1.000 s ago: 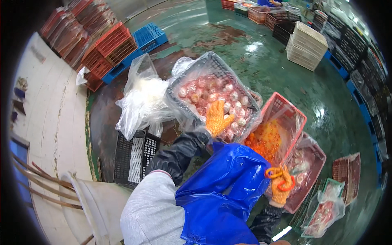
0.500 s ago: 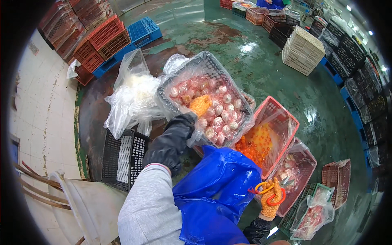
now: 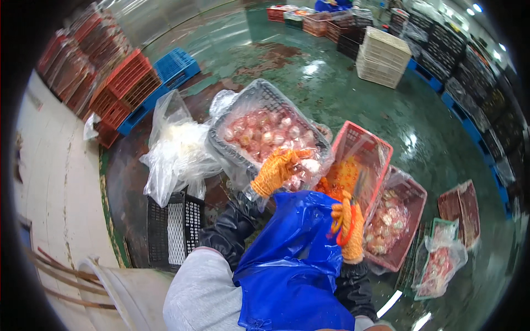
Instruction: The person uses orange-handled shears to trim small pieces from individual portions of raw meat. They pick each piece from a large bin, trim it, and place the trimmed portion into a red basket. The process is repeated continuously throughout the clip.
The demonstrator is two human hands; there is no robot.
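Observation:
My left hand [image 3: 274,172], in an orange textured glove, is over the near side of a grey crate [image 3: 222,144] lined with clear plastic. Its fingers are closed at a pale, wet, round piece [image 3: 311,166]; the exact grip is partly hidden. More reddish-white round pieces [image 3: 259,135] fill this crate. My right hand [image 3: 352,234], gloved alike, holds scissors [image 3: 360,185] with red and yellow-orange handles, blades pointing up and away. It is close to the near end of a red crate [image 3: 381,165] containing orange yolk-like balls [image 3: 343,174].
A dark red crate [image 3: 420,207] with pale pieces stands at right, beside a plastic-covered green crate [image 3: 436,262]. White plastic bags [image 3: 179,149] and a black crate [image 3: 190,223] are at left. Stacked crates [image 3: 383,58] stand farther off. A blue apron [image 3: 292,248] covers my lap.
My left hand has drawn nearer and rightward, to the crate's near side. My right hand has risen leftward with the scissors, their blades now over the red crate. The view has shifted.

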